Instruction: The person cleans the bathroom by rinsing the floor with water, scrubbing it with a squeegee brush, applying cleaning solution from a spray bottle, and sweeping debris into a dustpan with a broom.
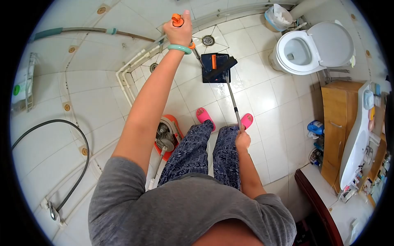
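Observation:
My left hand, with a green bangle at the wrist, is wrapped around the orange-tipped upright handle of a dark dustpan. The pan rests on the white tiled floor ahead of my feet. In my right hand, low beside my right thigh, is the pole of a broom. Its dark head lies slantwise over the dustpan and hides part of it. Whether the bristles touch the pan I cannot tell.
Ahead on the right stand a toilet with its lid raised and a lined waste bin. A wooden cabinet and white sink line the right side. An orange-and-grey device sits by my left leg. A floor drain lies beyond the dustpan.

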### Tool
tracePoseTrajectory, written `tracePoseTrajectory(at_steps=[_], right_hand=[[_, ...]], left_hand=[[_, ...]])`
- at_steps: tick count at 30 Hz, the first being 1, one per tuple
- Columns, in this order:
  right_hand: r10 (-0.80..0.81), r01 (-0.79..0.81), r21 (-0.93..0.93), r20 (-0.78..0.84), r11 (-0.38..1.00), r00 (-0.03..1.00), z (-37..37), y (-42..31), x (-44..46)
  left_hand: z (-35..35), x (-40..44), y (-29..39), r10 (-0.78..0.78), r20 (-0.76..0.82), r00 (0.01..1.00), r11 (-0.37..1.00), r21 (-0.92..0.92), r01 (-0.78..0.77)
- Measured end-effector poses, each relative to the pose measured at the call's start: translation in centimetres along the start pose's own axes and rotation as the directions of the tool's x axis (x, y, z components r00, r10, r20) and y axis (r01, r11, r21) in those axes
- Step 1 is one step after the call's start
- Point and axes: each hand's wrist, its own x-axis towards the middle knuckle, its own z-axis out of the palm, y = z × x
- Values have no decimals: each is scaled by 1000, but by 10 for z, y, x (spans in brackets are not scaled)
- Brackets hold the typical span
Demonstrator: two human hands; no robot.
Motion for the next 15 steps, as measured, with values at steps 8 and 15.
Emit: tracePoseTrajectory(at_steps=[8,15], right_hand=[[-96,84,-165,-66,983,993,-61,-5,27],[-111,102,-174,-43,980,993,-62,-46,90]], left_hand=[[-4,4,-16,-36,74,997,999,13,35],[-9,4,-9,-80,45,996,996,-26,81]])
